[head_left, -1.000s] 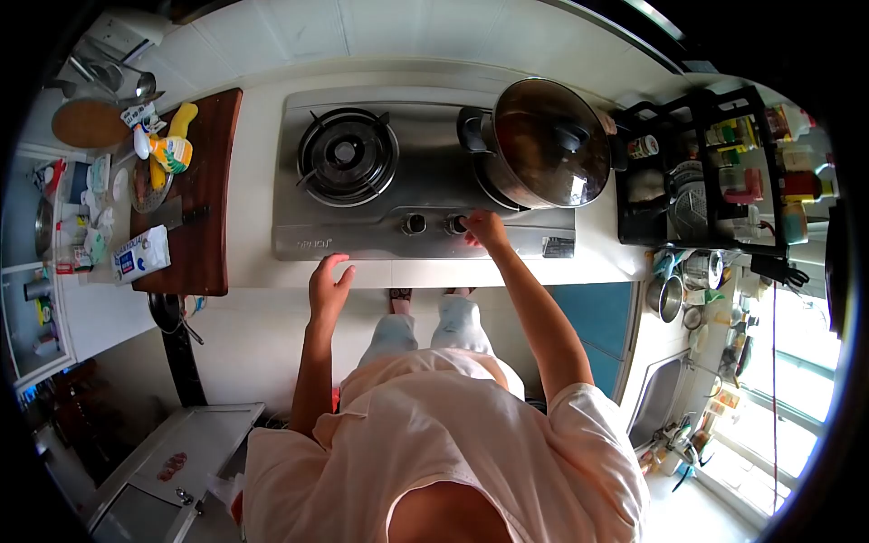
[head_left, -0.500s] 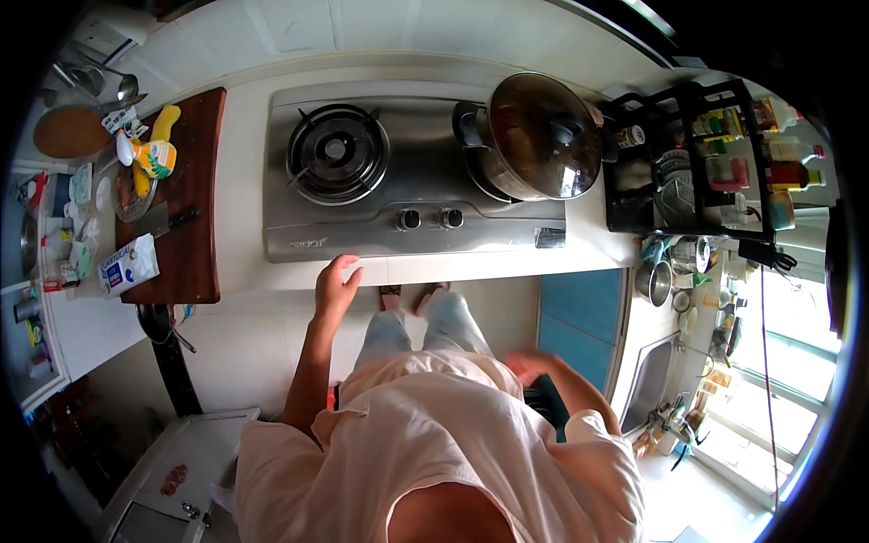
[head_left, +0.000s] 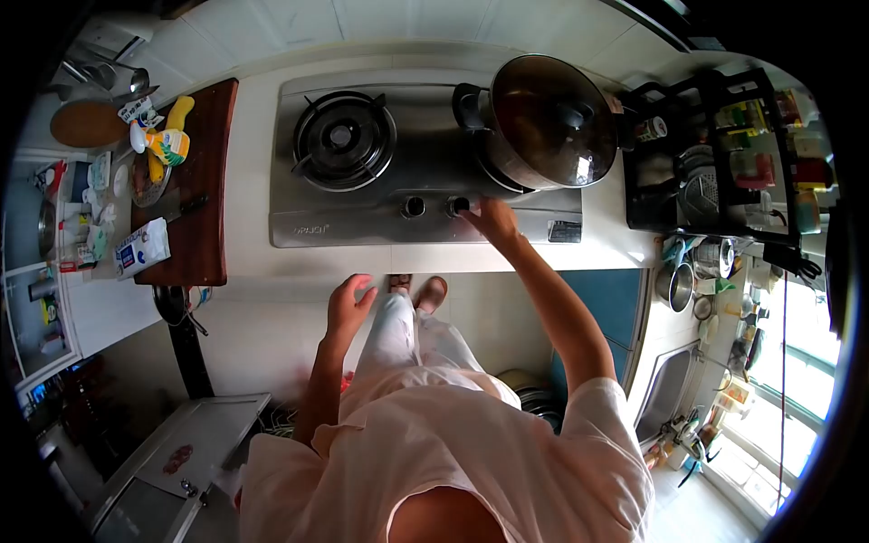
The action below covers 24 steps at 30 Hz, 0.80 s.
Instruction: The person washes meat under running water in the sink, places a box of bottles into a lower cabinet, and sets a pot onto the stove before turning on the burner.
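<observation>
My right hand (head_left: 494, 222) reaches to the front of the steel gas stove (head_left: 362, 226), its fingers closed at the right control knob (head_left: 459, 206). Beside that knob is the left knob (head_left: 414, 207), untouched. A large pot with a dark glass lid (head_left: 534, 109) stands on the right burner, while the left burner (head_left: 340, 138) carries nothing. My left hand (head_left: 348, 306) hangs in the air just before the counter's front edge, fingers apart and holding nothing.
At the left, a brown cutting board (head_left: 213, 172) bears a cleaver (head_left: 172, 210), a spray bottle (head_left: 165, 145) and a white packet (head_left: 143, 249). A black rack (head_left: 720, 154) of bottles and jars stands at right, near the sink (head_left: 665, 389).
My right hand has risen from beside my body to the right stove knob. My left hand has drawn slightly back from the counter edge. The camera view has shifted a little.
</observation>
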Tool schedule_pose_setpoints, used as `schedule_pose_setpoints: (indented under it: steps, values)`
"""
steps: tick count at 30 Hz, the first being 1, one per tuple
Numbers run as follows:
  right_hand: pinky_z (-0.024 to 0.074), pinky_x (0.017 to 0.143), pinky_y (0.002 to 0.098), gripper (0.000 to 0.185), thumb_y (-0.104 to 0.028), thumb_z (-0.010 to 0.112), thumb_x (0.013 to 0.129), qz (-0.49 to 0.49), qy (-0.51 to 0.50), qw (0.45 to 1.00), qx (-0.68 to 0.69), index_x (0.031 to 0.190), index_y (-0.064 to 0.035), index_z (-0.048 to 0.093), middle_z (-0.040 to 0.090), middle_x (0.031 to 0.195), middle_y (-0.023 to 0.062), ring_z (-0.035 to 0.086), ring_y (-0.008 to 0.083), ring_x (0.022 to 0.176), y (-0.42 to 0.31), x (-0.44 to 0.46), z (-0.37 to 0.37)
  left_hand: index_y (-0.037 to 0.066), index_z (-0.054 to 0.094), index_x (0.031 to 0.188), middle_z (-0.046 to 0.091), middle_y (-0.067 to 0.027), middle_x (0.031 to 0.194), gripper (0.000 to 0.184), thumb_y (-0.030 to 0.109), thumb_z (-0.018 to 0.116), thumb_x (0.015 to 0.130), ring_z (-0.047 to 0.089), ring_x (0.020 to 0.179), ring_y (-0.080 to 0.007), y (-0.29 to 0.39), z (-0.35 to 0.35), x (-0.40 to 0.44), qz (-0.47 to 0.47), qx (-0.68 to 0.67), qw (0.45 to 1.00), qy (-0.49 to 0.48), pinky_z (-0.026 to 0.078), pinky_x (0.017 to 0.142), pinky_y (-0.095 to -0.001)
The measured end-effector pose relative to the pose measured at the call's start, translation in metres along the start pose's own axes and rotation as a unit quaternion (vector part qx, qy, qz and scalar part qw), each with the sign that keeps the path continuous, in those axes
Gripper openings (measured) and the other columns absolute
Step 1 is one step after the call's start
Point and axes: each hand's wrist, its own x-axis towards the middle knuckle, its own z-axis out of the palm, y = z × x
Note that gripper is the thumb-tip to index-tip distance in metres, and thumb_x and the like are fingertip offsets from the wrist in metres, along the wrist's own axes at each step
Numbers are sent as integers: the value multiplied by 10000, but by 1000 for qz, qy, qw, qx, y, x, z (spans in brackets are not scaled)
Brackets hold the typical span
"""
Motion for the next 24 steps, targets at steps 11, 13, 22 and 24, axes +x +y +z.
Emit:
schedule_pose_setpoints:
  steps: [11, 13, 22, 24]
  values:
    - [490, 519, 318, 385, -424, 632, 741, 76, -123, 982, -118, 613, -62, 648, 613, 551, 91, 619, 193, 511, -32, 36, 14, 23, 575, 976, 640, -114, 887, 219, 98, 631, 777, 625, 810, -208, -51, -60, 5, -12, -75, 997, 11, 479, 713, -292]
    - [497, 603, 366, 322, -355, 674, 711, 39, -95, 981, -162, 679, -35, 654, 630, 683, 156, 637, 273, 670, -33, 38, 19, 24, 576, 971, 642, -113, 875, 217, 96, 633, 774, 627, 807, -207, -63, -77, 9, -24, -97, 995, -8, 479, 712, -289]
    - [486, 655, 414, 190, -224, 634, 722, -5, -152, 961, -231, 774, -42, 631, 623, 759, 186, 623, 328, 764, -48, 35, 1, 6, 563, 995, 627, -100, 932, 203, 48, 603, 800, 603, 880, -188, -110, -156, 28, -34, -81, 996, -32, 452, 821, -295]
    - [479, 644, 409, 181, -204, 631, 728, 5, -148, 961, -233, 777, -31, 615, 619, 750, 190, 623, 328, 749, -50, 33, 6, 1, 562, 997, 624, -101, 936, 204, 48, 601, 803, 601, 883, -188, -121, -165, 28, -46, -86, 995, -37, 450, 828, -294]
